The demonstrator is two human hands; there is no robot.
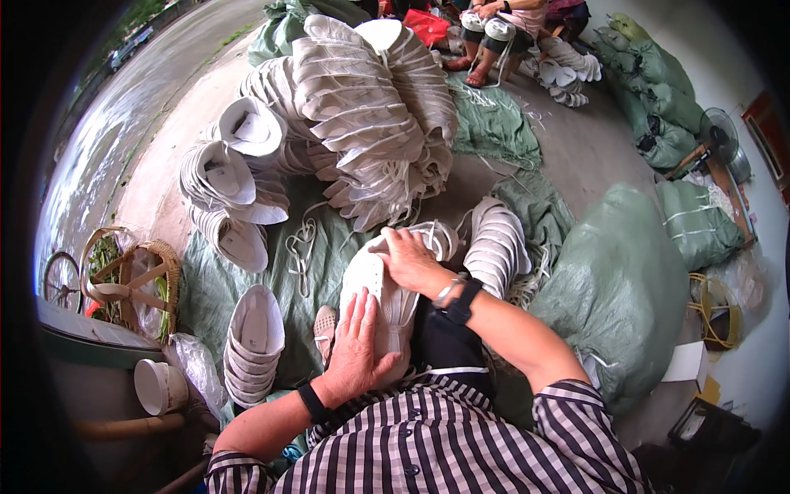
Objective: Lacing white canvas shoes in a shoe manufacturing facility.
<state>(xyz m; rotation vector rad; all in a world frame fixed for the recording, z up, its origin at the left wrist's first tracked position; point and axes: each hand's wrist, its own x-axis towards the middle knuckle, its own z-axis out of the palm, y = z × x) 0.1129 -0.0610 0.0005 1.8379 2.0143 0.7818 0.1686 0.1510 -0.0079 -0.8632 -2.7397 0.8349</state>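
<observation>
A white canvas shoe (372,276) lies across my lap, with more white shoes partly visible around it. On its near part my left hand (359,333) rests flat, fingers stretched out and thumb apart. My right hand (414,262) is at the far end with bent fingers closed on the shoe's upper by the eyelets. Whether a lace is between those fingertips is hidden. Just right of that hand stands a nested stack of white shoes (496,247). Another nested stack (255,342) stands left of my left hand.
A tall heap of nested white shoes (362,107) rises ahead, with more stacks (222,181) at its left. Loose white laces (302,239) lie on the green sheet (317,272). A bulging green sack (621,288) stands at right. Another person's hands (487,10) hold white shoes farther off.
</observation>
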